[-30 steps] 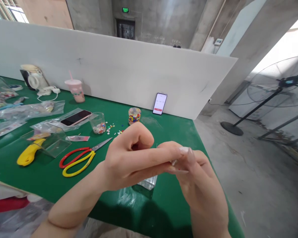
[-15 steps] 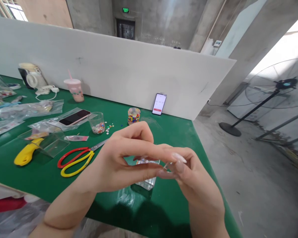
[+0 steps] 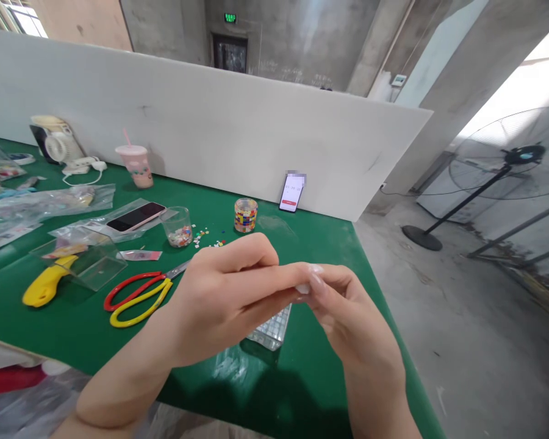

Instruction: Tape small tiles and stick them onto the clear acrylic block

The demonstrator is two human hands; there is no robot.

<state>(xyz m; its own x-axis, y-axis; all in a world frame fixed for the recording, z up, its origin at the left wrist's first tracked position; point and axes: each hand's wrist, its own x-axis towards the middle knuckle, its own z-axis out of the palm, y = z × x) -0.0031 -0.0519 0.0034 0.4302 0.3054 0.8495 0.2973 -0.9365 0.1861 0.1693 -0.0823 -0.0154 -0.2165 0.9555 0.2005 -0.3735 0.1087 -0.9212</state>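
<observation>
1. While the left hand (image 3: 224, 292) and right hand (image 3: 361, 335) meet fingertip to fingertip above the green counter (image 3: 329, 244), whatever may be pinched between them is hidden; can't tell whether they grip anything.
2. Clock read from those fingertips, twelve toward the white panel (image 3: 210, 128). Gridded block (image 3: 272, 332) at seven, down on the counter, partly covered by the left hand. Solid or hollow: unclear.
3. Handling, by judgement: block looks stiff, fairly light, with slick sides; corners might chip if knocked. Best hold: opposite side walls, low, clear of the gridded face.
4. Block's texture: glassy, silvery, squared-off, fine grid of small cells on top.
5. At ten, tile-covered jar (image 3: 246, 216): round, bands of small coloured squares, clear rim.
6. Between nine and ten, clear cup (image 3: 178, 227), smooth-walled, chips in its bottom; loose chips (image 3: 201, 235) beside it, flat, hard-edged.
7. At nine, scissors (image 3: 137, 299): glossy red and yellow loops, metal blades running behind the left hand.
</observation>
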